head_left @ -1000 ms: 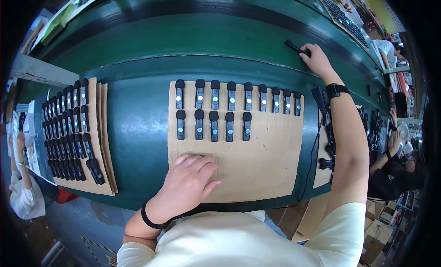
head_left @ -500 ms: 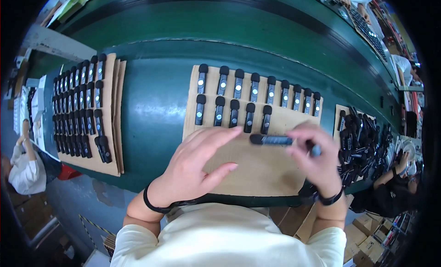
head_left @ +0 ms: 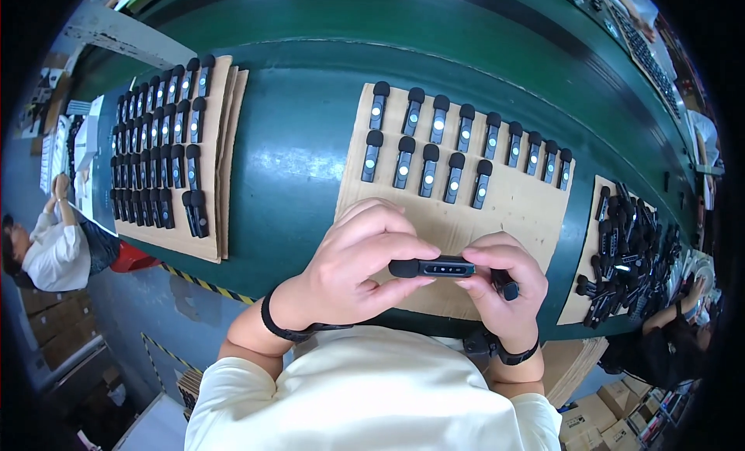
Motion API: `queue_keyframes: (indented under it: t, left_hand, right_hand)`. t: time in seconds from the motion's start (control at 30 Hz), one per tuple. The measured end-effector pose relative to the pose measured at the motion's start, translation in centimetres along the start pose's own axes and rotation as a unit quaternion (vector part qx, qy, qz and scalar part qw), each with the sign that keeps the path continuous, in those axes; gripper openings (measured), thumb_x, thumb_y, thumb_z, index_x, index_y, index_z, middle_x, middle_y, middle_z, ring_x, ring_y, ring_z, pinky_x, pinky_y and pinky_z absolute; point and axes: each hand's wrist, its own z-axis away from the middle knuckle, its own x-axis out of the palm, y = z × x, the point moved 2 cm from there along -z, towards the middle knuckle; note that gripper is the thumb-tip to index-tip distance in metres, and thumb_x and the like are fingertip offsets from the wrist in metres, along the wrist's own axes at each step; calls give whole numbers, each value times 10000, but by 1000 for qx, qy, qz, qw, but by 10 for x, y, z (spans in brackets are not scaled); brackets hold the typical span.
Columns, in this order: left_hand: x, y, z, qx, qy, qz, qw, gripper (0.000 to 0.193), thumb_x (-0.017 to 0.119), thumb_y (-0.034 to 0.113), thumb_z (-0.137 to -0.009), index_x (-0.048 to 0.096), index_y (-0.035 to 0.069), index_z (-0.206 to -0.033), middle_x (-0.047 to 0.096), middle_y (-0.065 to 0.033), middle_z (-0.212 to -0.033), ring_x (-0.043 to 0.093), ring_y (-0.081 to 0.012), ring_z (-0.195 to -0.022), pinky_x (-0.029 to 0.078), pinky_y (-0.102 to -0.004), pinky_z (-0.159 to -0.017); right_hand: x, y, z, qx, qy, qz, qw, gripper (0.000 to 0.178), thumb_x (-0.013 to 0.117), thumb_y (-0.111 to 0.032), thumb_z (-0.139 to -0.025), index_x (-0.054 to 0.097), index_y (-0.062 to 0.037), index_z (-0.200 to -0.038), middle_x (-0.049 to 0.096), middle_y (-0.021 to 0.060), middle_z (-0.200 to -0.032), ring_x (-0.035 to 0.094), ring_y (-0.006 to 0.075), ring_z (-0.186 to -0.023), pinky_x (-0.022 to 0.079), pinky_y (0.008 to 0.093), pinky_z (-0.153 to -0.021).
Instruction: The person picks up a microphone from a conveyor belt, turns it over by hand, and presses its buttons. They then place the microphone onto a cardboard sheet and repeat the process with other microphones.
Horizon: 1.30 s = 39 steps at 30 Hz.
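Note:
A small black clip-on microphone with a foam tip lies level between my hands, above the middle cardboard sheet. My left hand pinches it near the foam end with thumb and forefinger. At its other end, the thumb and forefinger of my right hand grip it too. A second dark piece, partly hidden, is tucked in the right hand's fingers; I cannot tell its kind. Beyond my hands, two rows of similar microphones lie on the sheet, foam tips pointing away.
At left, stacked cardboard carries several rows of microphones. A jumbled heap of microphones covers another cardboard piece at right. The green table runs beneath everything. Other people sit at the left and right edges.
My left hand has closed on the foam end of the microphone, which my right hand alone held before. My right hand moved left, toward me. The view has shifted, so the table appears displaced.

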Motion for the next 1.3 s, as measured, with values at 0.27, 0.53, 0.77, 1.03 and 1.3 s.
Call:
queue_keyframes:
  t: [0.27, 0.53, 0.77, 1.03, 1.3]
  left_hand:
    - [0, -2, -3, 41, 12, -17, 999, 293, 809, 98, -742, 693, 36, -1003, 631, -69, -904, 618, -225, -815, 485, -452, -883]
    - [2, -5, -6, 29, -12, -2, 1000, 259, 779, 118, -765, 686, 54, -998, 652, -73, -948, 630, -246, -848, 473, -465, -926]
    - [11, -5, -5, 14, -27, -45, 999, 268, 763, 97, -739, 673, 62, -989, 644, -81, -991, 616, -270, -906, 468, -463, -923]
    - [18, -5, -5, -25, -48, -88, 995, 316, 777, 130, -739, 649, 56, -1018, 637, -90, -1043, 609, -294, -931, 474, -426, -881]
    - [22, -9, 9, -78, -156, -158, 972, 353, 783, 173, -757, 640, 60, -1060, 629, -94, -1101, 599, -299, -1004, 473, -405, -878]
  right_hand:
    - [3, 0, 0, -8, 2, -4, 1000, 289, 761, 67, -769, 683, -17, -1034, 668, 99, -939, 544, 99, -658, 392, 218, -530]
    - [7, 2, 0, 24, 12, -9, 1000, 285, 748, 71, -759, 689, -21, -1022, 641, 106, -992, 549, 115, -688, 423, 222, -553]
    - [1, -3, -2, -19, -49, 32, 998, 337, 770, 32, -738, 690, -19, -1062, 636, 106, -984, 567, 150, -688, 452, 257, -568]
    - [-3, -8, -10, -55, -53, 138, 987, 349, 768, -11, -745, 682, -23, -1083, 634, 99, -855, 553, 173, -644, 431, 279, -555]
    - [-47, 20, -11, -46, 19, 386, 921, 337, 741, 29, -738, 672, -28, -1063, 670, 122, -875, 629, 249, -712, 494, 333, -616]
